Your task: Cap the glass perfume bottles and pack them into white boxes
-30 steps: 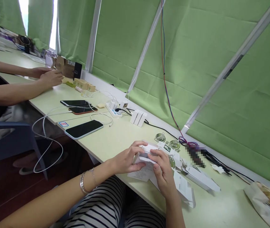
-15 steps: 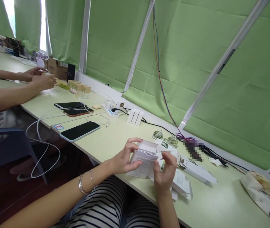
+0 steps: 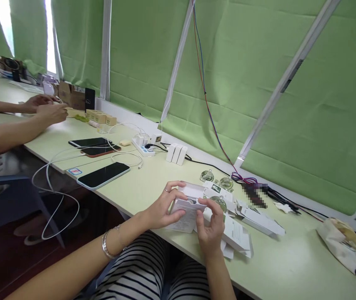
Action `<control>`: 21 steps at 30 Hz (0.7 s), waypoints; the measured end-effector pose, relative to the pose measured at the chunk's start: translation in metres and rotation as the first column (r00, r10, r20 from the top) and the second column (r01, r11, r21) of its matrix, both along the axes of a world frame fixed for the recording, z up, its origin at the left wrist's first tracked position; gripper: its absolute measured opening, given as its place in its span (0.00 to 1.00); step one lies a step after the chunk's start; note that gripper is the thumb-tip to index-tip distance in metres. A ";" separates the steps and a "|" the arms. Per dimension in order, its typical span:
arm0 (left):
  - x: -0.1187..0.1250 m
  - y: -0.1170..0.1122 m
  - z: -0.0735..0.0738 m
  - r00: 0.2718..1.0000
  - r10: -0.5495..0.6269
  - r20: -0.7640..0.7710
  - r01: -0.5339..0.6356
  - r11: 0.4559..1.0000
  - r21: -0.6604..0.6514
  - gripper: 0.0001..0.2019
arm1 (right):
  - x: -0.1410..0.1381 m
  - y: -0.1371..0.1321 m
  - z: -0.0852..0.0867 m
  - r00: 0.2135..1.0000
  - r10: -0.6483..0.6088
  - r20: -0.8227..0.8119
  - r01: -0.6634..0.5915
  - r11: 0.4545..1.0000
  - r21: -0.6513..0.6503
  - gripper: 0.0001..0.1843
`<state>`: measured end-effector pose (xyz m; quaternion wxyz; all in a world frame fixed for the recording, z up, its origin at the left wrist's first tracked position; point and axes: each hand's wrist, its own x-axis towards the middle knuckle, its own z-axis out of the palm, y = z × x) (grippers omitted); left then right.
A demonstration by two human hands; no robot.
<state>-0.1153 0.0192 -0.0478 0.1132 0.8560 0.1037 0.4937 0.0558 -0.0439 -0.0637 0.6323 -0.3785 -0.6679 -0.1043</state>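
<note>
My left hand (image 3: 161,206) grips a small white box (image 3: 188,205) just above the pale green table (image 3: 140,183), thumb under it and fingers curled over its top. My right hand (image 3: 211,227) pinches the box's right end, where a flap stands open. A folded printed leaflet (image 3: 181,223) lies under the box. Flat white packaging pieces (image 3: 261,221) lie to the right of my hands. Two clear round discs (image 3: 207,176) rest just behind the box near the wall.
Three phones (image 3: 103,175) with white cables (image 3: 53,183) lie to the left. A power strip (image 3: 142,146) and white adapters (image 3: 177,153) sit by the wall. Another person's hands (image 3: 45,109) work at small boxes far left. A paper bag (image 3: 340,241) lies at right.
The camera view has drifted right. My right hand let go of the box top, lifted off, then came back to pinch its right end; the box now sits lower and flatter.
</note>
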 end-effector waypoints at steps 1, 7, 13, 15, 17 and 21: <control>0.000 0.000 0.000 1.000 -0.009 0.002 0.009 1.000 0.012 0.13 | 0.000 0.000 0.001 1.000 -0.008 0.015 0.008 1.000 0.001 0.16; 0.002 0.000 -0.001 1.000 0.013 -0.012 -0.013 1.000 0.026 0.11 | 0.001 -0.001 0.005 0.999 -0.014 0.041 0.014 1.000 0.006 0.14; 0.001 0.000 -0.002 1.000 -0.009 0.000 0.009 0.999 0.045 0.12 | 0.000 -0.001 0.005 0.999 -0.011 0.043 0.010 1.000 0.010 0.15; 0.002 0.001 -0.003 1.000 -0.007 0.002 0.007 0.999 0.045 0.12 | 0.001 -0.002 0.004 0.999 -0.005 0.037 0.005 1.000 0.005 0.15; 0.002 0.000 -0.002 1.000 -0.002 -0.001 0.003 0.999 0.038 0.12 | 0.001 -0.002 0.005 0.999 0.006 0.042 -0.005 1.000 -0.006 0.17; -0.001 -0.002 0.007 0.996 -0.014 -0.093 0.013 1.000 -0.014 0.16 | 0.002 -0.002 0.008 0.981 0.048 0.190 -0.033 0.996 -0.083 0.25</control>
